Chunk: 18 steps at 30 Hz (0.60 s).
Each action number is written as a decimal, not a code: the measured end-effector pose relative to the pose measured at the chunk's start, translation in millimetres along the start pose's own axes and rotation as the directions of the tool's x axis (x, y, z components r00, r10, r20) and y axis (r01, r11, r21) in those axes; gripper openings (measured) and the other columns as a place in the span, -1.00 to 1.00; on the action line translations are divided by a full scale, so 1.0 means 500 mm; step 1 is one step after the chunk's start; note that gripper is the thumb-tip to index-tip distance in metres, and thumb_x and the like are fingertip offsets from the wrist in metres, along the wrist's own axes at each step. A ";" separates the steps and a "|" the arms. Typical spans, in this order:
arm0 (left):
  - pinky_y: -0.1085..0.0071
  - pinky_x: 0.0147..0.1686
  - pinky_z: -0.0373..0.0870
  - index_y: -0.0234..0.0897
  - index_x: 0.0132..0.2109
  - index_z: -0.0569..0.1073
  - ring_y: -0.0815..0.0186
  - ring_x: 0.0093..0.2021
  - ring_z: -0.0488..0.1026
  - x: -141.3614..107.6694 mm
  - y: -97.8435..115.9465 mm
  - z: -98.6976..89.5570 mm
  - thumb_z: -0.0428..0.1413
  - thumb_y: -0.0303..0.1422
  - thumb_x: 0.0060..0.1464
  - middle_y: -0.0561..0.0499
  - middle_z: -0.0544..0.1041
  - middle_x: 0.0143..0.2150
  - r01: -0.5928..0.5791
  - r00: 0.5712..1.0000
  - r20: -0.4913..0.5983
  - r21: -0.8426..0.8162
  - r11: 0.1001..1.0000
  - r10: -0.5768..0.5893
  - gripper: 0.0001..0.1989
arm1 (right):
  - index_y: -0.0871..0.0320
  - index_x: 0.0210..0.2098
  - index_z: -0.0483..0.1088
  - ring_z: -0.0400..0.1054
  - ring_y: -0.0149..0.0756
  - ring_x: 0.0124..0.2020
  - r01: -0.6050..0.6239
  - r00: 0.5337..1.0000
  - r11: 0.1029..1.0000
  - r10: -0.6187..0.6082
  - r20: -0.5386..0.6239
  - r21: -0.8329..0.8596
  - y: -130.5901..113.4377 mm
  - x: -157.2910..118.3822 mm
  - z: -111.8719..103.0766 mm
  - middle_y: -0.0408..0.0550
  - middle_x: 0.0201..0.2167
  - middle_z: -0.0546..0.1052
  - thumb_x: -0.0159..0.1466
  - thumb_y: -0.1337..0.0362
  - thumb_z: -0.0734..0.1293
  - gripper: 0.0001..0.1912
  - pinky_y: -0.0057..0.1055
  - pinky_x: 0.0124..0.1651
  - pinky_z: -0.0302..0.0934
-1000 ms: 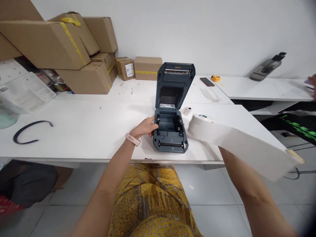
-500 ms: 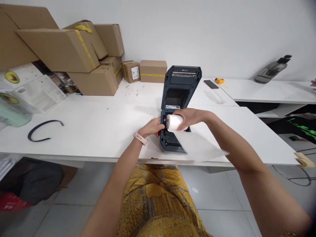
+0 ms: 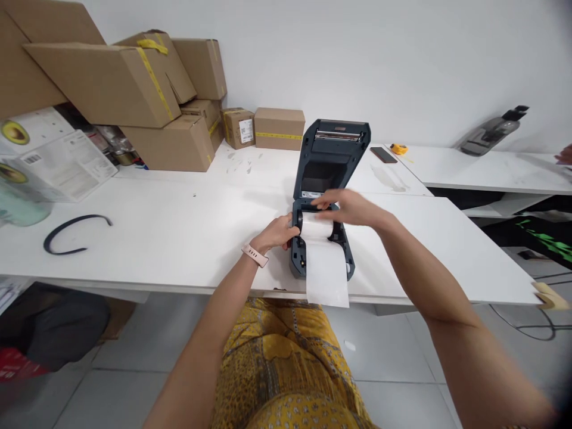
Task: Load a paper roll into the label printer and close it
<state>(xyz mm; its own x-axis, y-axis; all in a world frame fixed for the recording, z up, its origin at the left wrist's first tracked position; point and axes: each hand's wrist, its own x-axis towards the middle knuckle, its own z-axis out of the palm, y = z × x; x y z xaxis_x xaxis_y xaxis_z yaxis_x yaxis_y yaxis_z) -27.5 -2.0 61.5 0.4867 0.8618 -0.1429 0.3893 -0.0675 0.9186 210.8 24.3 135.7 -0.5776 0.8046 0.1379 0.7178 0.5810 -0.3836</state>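
A dark blue label printer [image 3: 330,156] stands with its lid up on the white table [image 3: 179,238], near the front edge. A white paper roll [image 3: 316,227] lies in the printer's bay, and its loose end [image 3: 327,275] hangs forward over the printer's front and the table edge. My left hand [image 3: 279,232] grips the printer's left side next to the roll. Over the top of the roll, my right hand [image 3: 346,207] rests with its fingers touching it.
Cardboard boxes [image 3: 134,95] are stacked at the back left, with a white printed box [image 3: 53,155] beside them. A black curved strap [image 3: 74,231] lies on the table's left. A phone [image 3: 383,155], a yellow object [image 3: 397,148] and a grey device [image 3: 491,129] sit at the back right.
My right hand has brought the paper roll in from the right and set it down into the printer's bay. The loose paper now drapes straight over the front. My left hand stayed put.
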 end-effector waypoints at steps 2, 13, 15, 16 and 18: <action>0.45 -0.58 0.28 -0.34 0.31 0.38 0.31 -0.65 0.37 -0.003 -0.003 0.003 0.06 -0.38 0.09 0.17 0.41 -0.62 -0.004 1.000 -0.031 0.008 1.000 0.004 -0.39 | -0.02 0.04 0.56 0.49 0.01 0.04 0.069 0.919 0.995 -0.033 -0.393 0.077 -0.004 0.003 -0.045 0.05 -0.03 0.64 0.42 -0.18 0.22 -0.51 -0.05 0.09 0.35; 0.20 -0.01 0.47 -0.32 0.43 0.30 0.14 -0.09 0.52 -0.095 -0.026 0.090 -0.05 -0.45 0.24 -0.14 0.62 -0.11 -0.072 0.770 -0.542 0.448 0.891 0.335 -0.38 | -0.04 0.14 0.45 0.39 -0.01 0.24 0.127 0.709 0.991 -0.065 -0.702 0.036 0.058 0.108 -0.119 0.04 0.07 0.57 0.41 -0.37 -0.11 -0.21 0.00 0.32 0.26; 0.06 0.22 0.40 -0.28 0.42 0.31 0.05 0.24 0.43 -0.135 -0.040 0.116 -0.07 -0.58 0.12 -0.25 0.54 0.21 -0.307 0.697 -0.372 0.618 0.723 0.613 -0.30 | -0.09 0.13 0.46 0.38 -0.01 0.25 0.120 0.689 0.993 -0.075 -0.721 0.011 0.031 0.074 -0.106 0.04 0.08 0.56 0.43 -0.32 -0.08 -0.27 0.00 0.35 0.25; -0.04 0.33 0.30 -0.26 0.42 0.30 -0.02 0.40 0.29 -0.152 -0.046 0.129 -0.05 -0.61 0.08 -0.28 0.42 0.37 -0.382 0.677 -0.256 0.679 0.627 0.690 -0.26 | -0.10 0.12 0.47 0.37 -0.01 0.26 0.113 0.685 0.994 -0.077 -0.724 0.002 0.014 0.054 -0.100 0.04 0.10 0.56 0.45 -0.30 -0.07 -0.31 0.01 0.38 0.24; -0.20 0.44 0.09 -0.22 0.45 0.27 -0.10 0.56 0.02 -0.177 -0.054 0.154 -0.02 -0.65 0.07 -0.28 0.20 0.53 -0.435 0.669 -0.094 0.755 0.491 0.737 -0.21 | -0.11 0.13 0.46 0.36 -0.02 0.29 0.101 0.687 0.995 -0.075 -0.723 -0.008 -0.022 0.010 -0.087 0.02 0.14 0.55 0.48 -0.23 -0.05 -0.37 0.04 0.42 0.21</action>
<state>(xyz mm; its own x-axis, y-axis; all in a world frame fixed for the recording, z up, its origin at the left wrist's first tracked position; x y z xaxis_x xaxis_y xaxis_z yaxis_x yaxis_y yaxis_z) -20.9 -115.2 20.7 0.5393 0.5742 0.6160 0.5700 -0.7874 0.2349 216.7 27.3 180.3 -0.1700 0.5976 0.7836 0.6589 0.6602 -0.3606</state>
